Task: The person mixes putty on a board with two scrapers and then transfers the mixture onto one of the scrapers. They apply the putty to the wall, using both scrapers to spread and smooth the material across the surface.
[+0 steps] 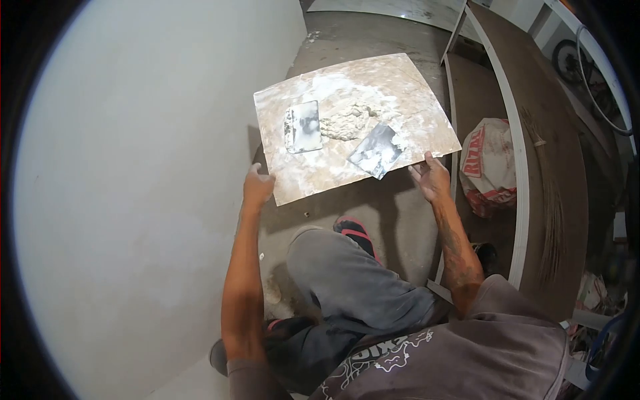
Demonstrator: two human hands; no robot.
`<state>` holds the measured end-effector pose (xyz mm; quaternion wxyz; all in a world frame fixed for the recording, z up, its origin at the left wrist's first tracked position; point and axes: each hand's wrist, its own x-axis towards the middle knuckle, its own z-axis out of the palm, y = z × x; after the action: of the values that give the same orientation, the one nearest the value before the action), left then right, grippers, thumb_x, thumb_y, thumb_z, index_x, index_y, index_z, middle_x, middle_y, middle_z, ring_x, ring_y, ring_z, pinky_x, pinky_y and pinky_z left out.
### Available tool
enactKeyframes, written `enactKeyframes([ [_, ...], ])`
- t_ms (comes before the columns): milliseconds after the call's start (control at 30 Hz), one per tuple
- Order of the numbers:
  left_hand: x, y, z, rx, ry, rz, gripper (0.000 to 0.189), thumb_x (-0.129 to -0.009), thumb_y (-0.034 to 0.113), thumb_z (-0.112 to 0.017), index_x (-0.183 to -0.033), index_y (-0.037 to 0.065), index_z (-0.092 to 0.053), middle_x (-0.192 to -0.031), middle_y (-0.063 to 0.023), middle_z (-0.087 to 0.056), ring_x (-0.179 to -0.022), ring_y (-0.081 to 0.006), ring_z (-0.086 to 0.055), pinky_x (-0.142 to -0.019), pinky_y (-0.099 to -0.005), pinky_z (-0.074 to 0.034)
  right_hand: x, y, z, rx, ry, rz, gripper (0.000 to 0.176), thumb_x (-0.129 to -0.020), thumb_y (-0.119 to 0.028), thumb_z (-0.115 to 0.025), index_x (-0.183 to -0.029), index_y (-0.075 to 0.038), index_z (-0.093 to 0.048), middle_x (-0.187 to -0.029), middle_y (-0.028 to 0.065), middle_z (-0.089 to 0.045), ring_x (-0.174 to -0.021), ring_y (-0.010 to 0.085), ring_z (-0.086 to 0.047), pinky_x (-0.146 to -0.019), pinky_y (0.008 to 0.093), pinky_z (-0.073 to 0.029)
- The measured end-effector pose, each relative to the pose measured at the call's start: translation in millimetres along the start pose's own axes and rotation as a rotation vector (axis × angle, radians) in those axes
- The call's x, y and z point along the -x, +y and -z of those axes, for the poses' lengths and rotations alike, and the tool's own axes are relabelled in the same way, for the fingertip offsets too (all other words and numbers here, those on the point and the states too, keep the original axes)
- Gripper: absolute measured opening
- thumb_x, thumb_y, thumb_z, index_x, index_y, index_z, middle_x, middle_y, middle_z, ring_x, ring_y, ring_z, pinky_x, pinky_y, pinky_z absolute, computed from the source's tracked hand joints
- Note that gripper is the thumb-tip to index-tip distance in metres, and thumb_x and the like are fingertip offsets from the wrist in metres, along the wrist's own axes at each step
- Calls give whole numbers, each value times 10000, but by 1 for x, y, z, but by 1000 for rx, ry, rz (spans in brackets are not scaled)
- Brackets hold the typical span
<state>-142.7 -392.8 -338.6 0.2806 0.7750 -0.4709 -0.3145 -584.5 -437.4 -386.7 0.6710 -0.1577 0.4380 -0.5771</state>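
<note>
A square, white-smeared board is held out before me, tilted, by both hands. My left hand grips its near left corner, and my right hand has its near right edge, thumb on top; the fingers underneath are partly hidden. A lumpy heap of pale putty lies mid-board. To its left rests a flat rectangular metal spreader streaked with white. Another thin metal spreader lies at the near side, one corner jutting past the edge. Neither hand touches the spreaders.
A plain pale wall rises close on my left. On the right stands a brown shelf frame with white edges, holding a white and red sack. A stick broom leans there. My sandalled foot is on the concrete floor.
</note>
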Motion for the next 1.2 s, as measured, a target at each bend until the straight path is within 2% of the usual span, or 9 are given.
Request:
enactKeyframes([
  [67,-3,9,-16,-382,355,-284,652,-837,213,-719,-1367,-53,-449,-1181,-237,-597,-1078,-322,-601,-891,-427,-507,6,0,1,86,-28,-114,394,-987,-333,-582,-1178,9,-544,-1109,159,-650,-1011,273,-654,-837,416,-536],
  [167,1,42,-26,-346,322,-425,693,-826,316,-738,-1344,-47,-453,-1247,-253,-522,-1175,-390,-510,-987,-471,-432,37,7,-12,207,-71,-275,420,-967,-389,-603,-1087,12,-562,-997,163,-675,-889,265,-689,-731,380,-561],
  [267,6,83,-41,-447,149,-406,813,-797,429,-756,-1362,-63,-440,-1317,-254,-495,-1226,-388,-483,-1028,-451,-411,58,13,-43,295,-132,-349,469,-950,-439,-618,-1044,18,-574,-949,157,-684,-828,243,-697,-684,344,-565],
  [600,-8,103,-78,-513,156,-292,874,-758,445,-780,-1340,-86,-402,-1278,-280,-461,-1208,-417,-457,-1010,-542,-381,50,34,-62,371,-116,-347,320,-966,-351,-624,-1020,-38,-582,-912,110,-682,-772,183,-669,-657,297,-531],
  [800,-12,102,-65,-552,123,-424,765,-804,360,-722,-1324,-93,-391,-1202,-324,-552,-1110,-453,-560,-918,-528,-480,62,11,-70,374,-159,-302,264,-982,-241,-595,-1049,13,-582,-935,134,-676,-773,194,-676,-673,301,-555],
  [900,-6,116,-42,-510,7,-350,639,-854,330,-633,-1285,-81,-401,-1029,-334,-637,-939,-480,-639,-825,-529,-519,55,3,-63,272,-214,-251,262,-957,-242,-629,-1052,-4,-574,-939,116,-661,-810,206,-679,-676,316,-559],
  [1000,-12,104,-27,-500,74,-410,503,-890,315,-558,-1214,-48,-428,-874,-321,-661,-804,-499,-651,-768,-546,-525,45,-3,-66,274,-191,-202,258,-978,-213,-583,-1056,33,-570,-983,138,-655,-804,229,-690,-657,327,-575],
  [1033,-9,104,-21,-518,74,-388,372,-917,272,-515,-1147,-14,-452,-862,-320,-661,-806,-504,-645,-765,-553,-515,43,-6,-69,302,-180,-208,258,-977,-212,-584,-1060,32,-570,-979,138,-654,-812,232,-693,-649,325,-574],
  [1200,-11,100,4,-496,176,-317,281,-963,232,-448,-1116,1,-491,-884,-314,-664,-814,-500,-639,-740,-569,-490,28,-15,-84,464,-157,-244,225,-970,-226,-603,-1077,-29,-587,-939,91,-649,-788,209,-682,-655,325,-559],
])
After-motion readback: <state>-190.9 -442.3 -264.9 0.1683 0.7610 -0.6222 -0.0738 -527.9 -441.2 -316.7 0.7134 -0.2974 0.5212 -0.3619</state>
